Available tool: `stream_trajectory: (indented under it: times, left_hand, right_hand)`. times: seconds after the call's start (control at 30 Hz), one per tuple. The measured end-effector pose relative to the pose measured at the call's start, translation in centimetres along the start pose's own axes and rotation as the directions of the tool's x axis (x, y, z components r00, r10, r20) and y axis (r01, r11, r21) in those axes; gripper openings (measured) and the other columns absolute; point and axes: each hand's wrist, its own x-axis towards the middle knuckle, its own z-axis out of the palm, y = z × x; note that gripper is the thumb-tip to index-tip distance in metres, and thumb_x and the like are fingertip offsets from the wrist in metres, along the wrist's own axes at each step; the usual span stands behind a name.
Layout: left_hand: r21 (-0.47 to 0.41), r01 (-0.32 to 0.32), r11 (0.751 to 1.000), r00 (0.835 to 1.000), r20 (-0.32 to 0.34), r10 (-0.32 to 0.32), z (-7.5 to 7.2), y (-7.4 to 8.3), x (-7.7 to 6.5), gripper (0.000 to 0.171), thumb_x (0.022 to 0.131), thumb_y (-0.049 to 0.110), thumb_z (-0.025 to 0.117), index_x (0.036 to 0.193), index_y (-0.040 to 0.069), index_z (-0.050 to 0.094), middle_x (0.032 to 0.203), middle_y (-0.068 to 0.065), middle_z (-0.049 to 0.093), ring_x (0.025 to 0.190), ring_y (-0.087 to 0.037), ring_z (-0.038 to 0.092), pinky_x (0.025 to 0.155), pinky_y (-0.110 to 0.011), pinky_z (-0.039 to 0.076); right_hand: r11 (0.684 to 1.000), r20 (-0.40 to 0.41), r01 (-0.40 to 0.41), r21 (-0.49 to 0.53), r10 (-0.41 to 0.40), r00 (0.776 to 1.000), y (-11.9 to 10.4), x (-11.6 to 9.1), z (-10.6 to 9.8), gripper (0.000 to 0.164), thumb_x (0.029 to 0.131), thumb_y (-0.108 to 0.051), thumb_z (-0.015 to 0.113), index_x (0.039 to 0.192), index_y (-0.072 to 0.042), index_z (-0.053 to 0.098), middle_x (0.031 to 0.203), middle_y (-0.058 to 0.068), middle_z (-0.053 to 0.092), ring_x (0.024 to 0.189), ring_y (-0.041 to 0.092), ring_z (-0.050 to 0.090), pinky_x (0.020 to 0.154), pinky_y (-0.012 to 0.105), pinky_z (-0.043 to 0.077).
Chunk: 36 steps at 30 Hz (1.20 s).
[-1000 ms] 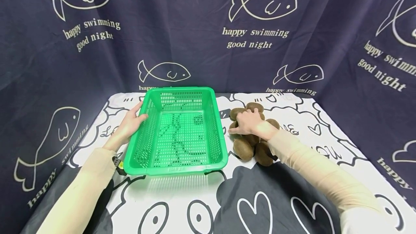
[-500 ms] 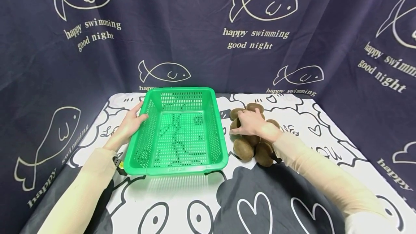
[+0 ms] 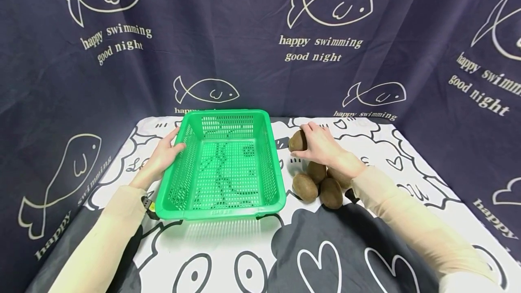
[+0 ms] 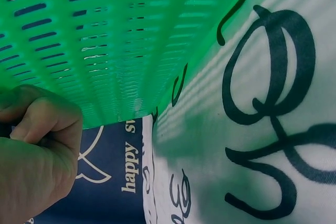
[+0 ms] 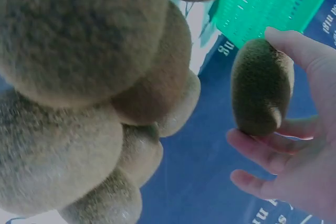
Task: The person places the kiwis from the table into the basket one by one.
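Note:
My left hand (image 3: 163, 152) grips the left rim of a green perforated plastic basket (image 3: 220, 214), thumb over the rim. In the left wrist view, curled fingers (image 4: 39, 116) sit against the basket's slotted wall (image 4: 105, 40). My right hand (image 3: 325, 146) pinches a brown kiwi (image 3: 298, 140) between thumb and fingers. The right wrist view has this kiwi (image 5: 261, 87) upright between the thumb above and the fingers below. Nearer me on the table lie several more kiwis (image 3: 305, 187), partly hidden by the right hand and wrist. The inside of the basket shows only its bare slotted floor.
The table has a white and black patterned cloth (image 3: 220, 261). Behind it hangs a dark blue curtain (image 3: 260, 71) with fish drawings and lettering. In the right wrist view, a cluster of kiwis (image 5: 79, 35) fills the left side.
The right hand has gone from reaching over the kiwi pile to holding one kiwi, lifted off the others. Kiwis beneath it have come into view. The left hand and basket have stayed put.

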Motion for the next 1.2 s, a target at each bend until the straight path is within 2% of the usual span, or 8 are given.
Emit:
stream_trajectory:
  times: [0.17,0.3,0.67,0.83,0.97,1.2]
  left_hand:
    - [-0.003,-0.001,1.0,1.0,0.0,0.001,0.0,0.0,-0.1,0.071,0.096,0.012,0.044,0.157,0.02,0.008,0.143,-0.031,0.039,0.074,-0.011,0.063,0.066,-0.029,0.062]
    - [-0.011,0.002,1.0,1.0,-0.002,-0.003,0.1,0.0,0.0,0.072,0.096,0.011,0.045,0.157,0.02,0.007,0.145,-0.03,0.038,0.074,-0.01,0.062,0.066,-0.028,0.061]
    - [-0.031,-0.002,1.0,1.0,-0.001,0.002,0.2,-0.2,0.0,0.072,0.096,0.011,0.044,0.157,0.019,0.008,0.14,-0.032,0.042,0.073,-0.009,0.063,0.067,-0.028,0.062]
    - [-0.018,-0.003,1.0,1.0,-0.006,0.003,0.2,-0.2,0.0,0.072,0.096,0.011,0.044,0.157,0.018,0.008,0.141,-0.032,0.041,0.074,-0.011,0.064,0.067,-0.03,0.062]
    - [-0.01,-0.002,1.0,1.0,-0.007,0.002,0.2,-0.1,-0.1,0.072,0.096,0.011,0.044,0.157,0.019,0.007,0.141,-0.032,0.041,0.074,-0.012,0.064,0.067,-0.031,0.062]
    - [-0.022,0.008,1.0,1.0,-0.009,-0.008,0.1,-0.1,0.0,0.072,0.096,0.013,0.045,0.157,0.019,0.007,0.134,-0.033,0.046,0.069,-0.008,0.063,0.065,-0.028,0.061]
  right_hand:
    - [0.998,-0.078,0.054,-0.021,-0.056,0.995,0.2,-0.1,-0.7,0.073,0.065,-0.047,0.082,0.114,0.0,0.055,0.1,0.018,0.058,0.095,0.037,0.059,0.08,0.053,0.045]
    - [0.996,-0.103,0.079,-0.03,-0.082,0.991,0.2,-0.1,-0.9,0.076,0.065,-0.047,0.082,0.118,0.001,0.055,0.102,0.017,0.057,0.096,0.036,0.058,0.08,0.053,0.045]
    - [0.995,-0.126,0.1,-0.011,-0.1,0.987,-0.2,0.2,-1.4,0.076,0.067,-0.048,0.08,0.119,0.001,0.055,0.106,0.017,0.058,0.097,0.036,0.058,0.083,0.053,0.046]
    - [0.995,-0.127,0.097,0.006,-0.095,0.987,-0.7,0.5,-1.9,0.075,0.067,-0.049,0.078,0.119,0.0,0.055,0.107,0.017,0.058,0.093,0.036,0.059,0.081,0.052,0.047]
    - [0.994,-0.14,0.108,0.025,-0.104,0.985,-1.4,0.9,-2.4,0.075,0.068,-0.05,0.078,0.12,-0.001,0.055,0.107,0.016,0.058,0.091,0.035,0.059,0.08,0.05,0.047]
    - [0.987,-0.139,0.143,0.076,-0.131,0.982,-3.1,1.6,-2.9,0.075,0.07,-0.048,0.079,0.121,0.001,0.055,0.108,0.015,0.058,0.097,0.033,0.058,0.084,0.049,0.046]
